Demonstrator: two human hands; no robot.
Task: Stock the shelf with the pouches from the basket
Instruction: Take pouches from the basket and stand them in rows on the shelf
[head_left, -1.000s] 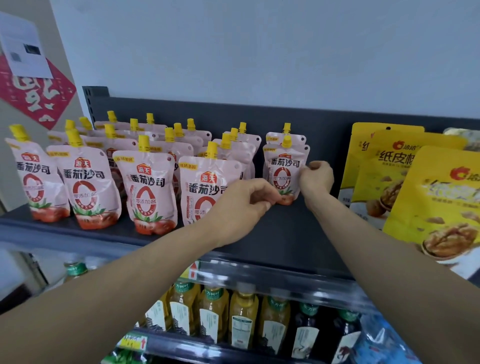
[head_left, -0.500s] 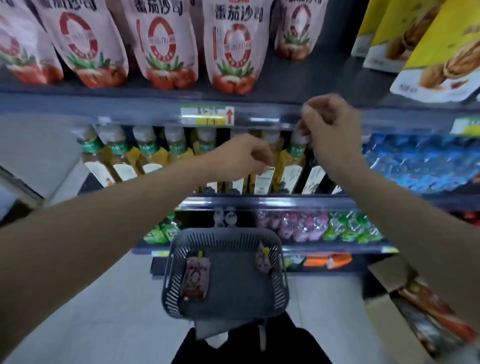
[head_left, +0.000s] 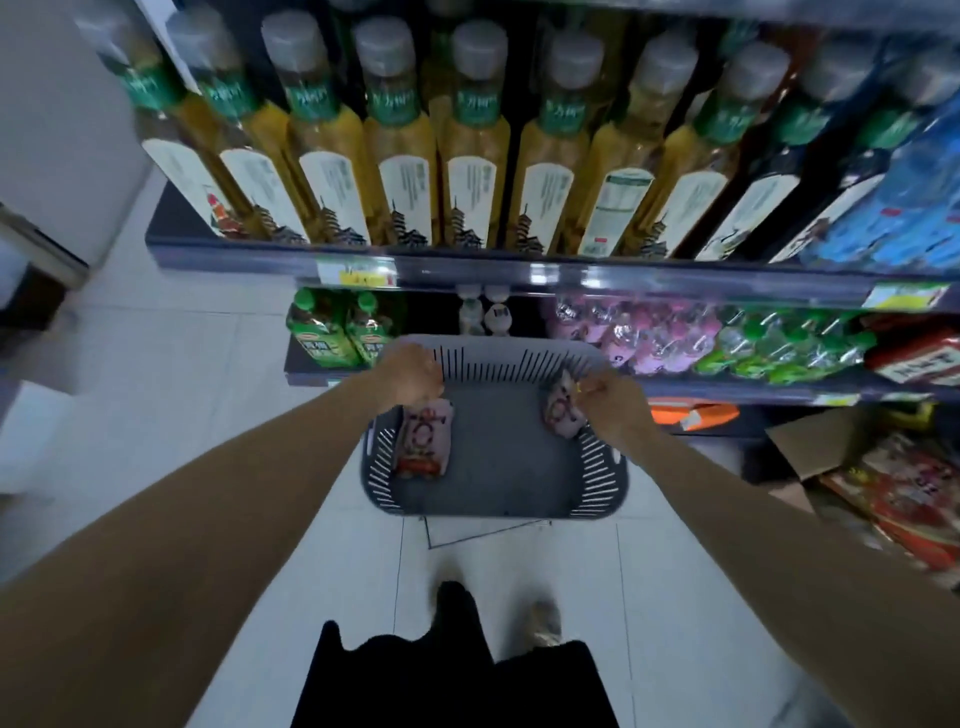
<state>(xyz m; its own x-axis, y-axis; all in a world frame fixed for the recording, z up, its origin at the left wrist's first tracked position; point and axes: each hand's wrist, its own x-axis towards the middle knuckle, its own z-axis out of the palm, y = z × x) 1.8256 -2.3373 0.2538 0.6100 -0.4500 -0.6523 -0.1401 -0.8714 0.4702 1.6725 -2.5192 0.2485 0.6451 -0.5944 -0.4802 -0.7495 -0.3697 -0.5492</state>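
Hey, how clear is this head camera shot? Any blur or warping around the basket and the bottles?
Head view: dim, bluish light; the wide lens fans the bottles outward and bows the shelf edge; motion blur smears the print on the left pouch and right pouch, held at their tops by the left hand and right hand; the basket slats are readable.

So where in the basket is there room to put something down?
The basket floor is bare in the middle, between the left pouch and the right pouch, and along the near wall. The sides are crowded: the left hand and the right hand each hold a pouch there.
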